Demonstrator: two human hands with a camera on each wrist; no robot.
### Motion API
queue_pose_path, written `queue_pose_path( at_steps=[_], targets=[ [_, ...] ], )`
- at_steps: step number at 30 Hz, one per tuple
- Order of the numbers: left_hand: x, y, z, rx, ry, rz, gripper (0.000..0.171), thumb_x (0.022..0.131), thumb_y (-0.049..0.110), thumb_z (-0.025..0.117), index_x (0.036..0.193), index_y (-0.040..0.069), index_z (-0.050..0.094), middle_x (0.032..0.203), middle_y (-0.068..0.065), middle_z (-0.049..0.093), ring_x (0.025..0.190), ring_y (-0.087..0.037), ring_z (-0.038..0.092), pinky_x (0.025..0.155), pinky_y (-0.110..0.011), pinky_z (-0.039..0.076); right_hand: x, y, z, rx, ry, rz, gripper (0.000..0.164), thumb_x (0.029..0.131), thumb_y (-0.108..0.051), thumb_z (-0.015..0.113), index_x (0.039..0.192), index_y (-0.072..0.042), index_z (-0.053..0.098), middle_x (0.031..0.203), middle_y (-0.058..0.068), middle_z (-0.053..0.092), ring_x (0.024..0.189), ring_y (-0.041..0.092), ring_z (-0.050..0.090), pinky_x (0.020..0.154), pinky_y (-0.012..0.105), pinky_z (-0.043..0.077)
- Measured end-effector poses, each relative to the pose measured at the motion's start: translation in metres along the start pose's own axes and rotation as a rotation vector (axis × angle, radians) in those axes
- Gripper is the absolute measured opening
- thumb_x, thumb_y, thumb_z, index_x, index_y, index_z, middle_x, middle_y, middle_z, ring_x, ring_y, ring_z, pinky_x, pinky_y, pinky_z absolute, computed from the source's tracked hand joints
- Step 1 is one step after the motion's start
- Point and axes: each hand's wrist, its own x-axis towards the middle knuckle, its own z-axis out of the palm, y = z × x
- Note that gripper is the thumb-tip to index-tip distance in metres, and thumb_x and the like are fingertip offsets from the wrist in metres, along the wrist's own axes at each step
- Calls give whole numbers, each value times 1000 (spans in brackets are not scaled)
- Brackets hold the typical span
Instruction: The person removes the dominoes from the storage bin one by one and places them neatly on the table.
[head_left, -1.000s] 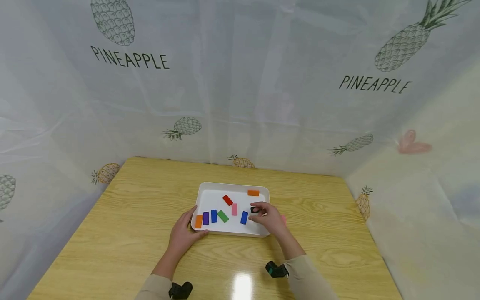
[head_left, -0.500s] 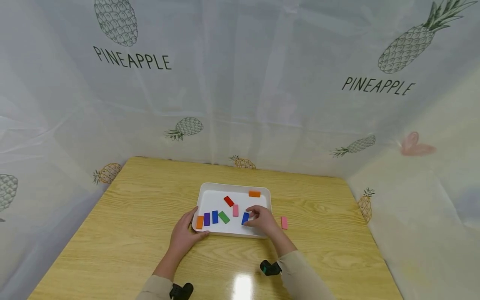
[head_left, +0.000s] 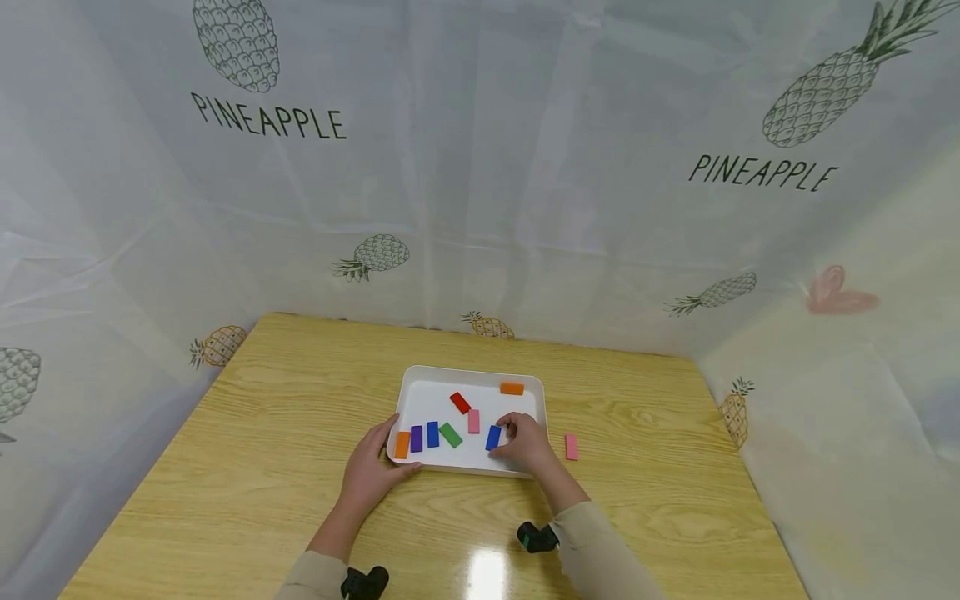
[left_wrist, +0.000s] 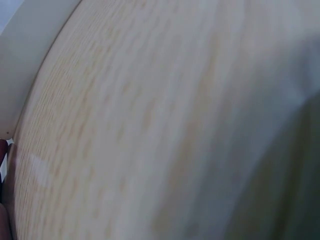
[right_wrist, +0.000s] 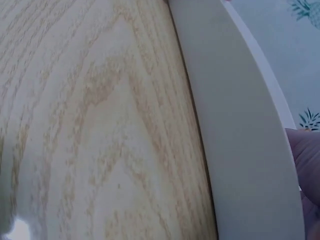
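A shallow white tray (head_left: 450, 377) lies on the wooden table with small flat rectangular blocks inside. My left hand (head_left: 369, 473) grips its near left corner, fingers along the left side and thumb at the front wall. Inside the tray, my right hand (head_left: 528, 443) pinches a blue block (head_left: 492, 437) at its two ends; the block lies flat. To the left are a pink block (head_left: 473, 421), a green block (head_left: 451, 435), another blue block (head_left: 432, 434), a purple block (head_left: 416, 438) and an orange block (head_left: 402, 444). Both wrist views show mostly table and tray wall.
A red block (head_left: 461, 402) and an orange block (head_left: 512, 388) lie farther back in the tray. Outside it, to the right, a pink block (head_left: 572, 447) rests on the table (head_left: 645, 467). A pineapple-print curtain (head_left: 510, 183) hangs behind the table.
My right hand has moved left and slightly down, from a dark block onto the blue block. That dark block is now hidden. The left hand has stayed on the tray.
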Motion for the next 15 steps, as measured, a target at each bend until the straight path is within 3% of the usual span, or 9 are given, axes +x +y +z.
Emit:
queue_pose_path(
  at_steps=[8,15],
  targets=[
    [0,2,1,-2,4,7,101,65,51,87,149,15,43,141,-12,51,129,-35,45,105,-55,37,-2,-1,0,-6,20,43,43,70,-10,89,106,-6,66,88,6,50,81,22,46,71,34,43],
    [-1,0,2,16,1,9,102,66,53,86,149,15,42,141,-12,50,129,-35,45,105,-56,37,-2,1,-2,60,33,-20,44,71,-10,88,108,-4,65,86,5,50,81,21,46,68,30,42]
  ],
)
